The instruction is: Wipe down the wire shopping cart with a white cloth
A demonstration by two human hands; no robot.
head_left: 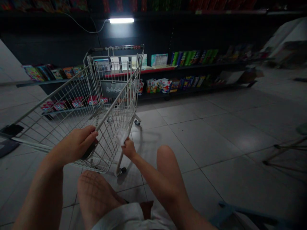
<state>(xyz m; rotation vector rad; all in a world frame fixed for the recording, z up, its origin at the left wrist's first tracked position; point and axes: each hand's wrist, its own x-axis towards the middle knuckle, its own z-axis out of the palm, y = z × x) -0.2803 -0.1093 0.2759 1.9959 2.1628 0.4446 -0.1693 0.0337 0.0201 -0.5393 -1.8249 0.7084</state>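
A metal shopping cart (pixel 117 108) stands in front of me on the left, its corner toward me. My left hand (pixel 79 142) rests over the near top corner, with the fingers curled around the dark corner piece. Lower down, at the cart's right side, my right hand (pixel 129 148) grips a crumpled white cloth (pixel 122 136). The cloth lies against the side wires near the lower frame and is slightly blurred. Whether it is fabric or paper I cannot tell.
Behind the cart, dark shelves (pixel 192 68) carry books, boxes and colourful packets (pixel 158 85). A lit tube lamp (pixel 121 20) with a white cable hangs there. Grey tiles (pixel 177 140) cover the floor. A blue frame (pixel 240 212) stands at the lower right, and thin metal legs (pixel 283 156) are farther right.
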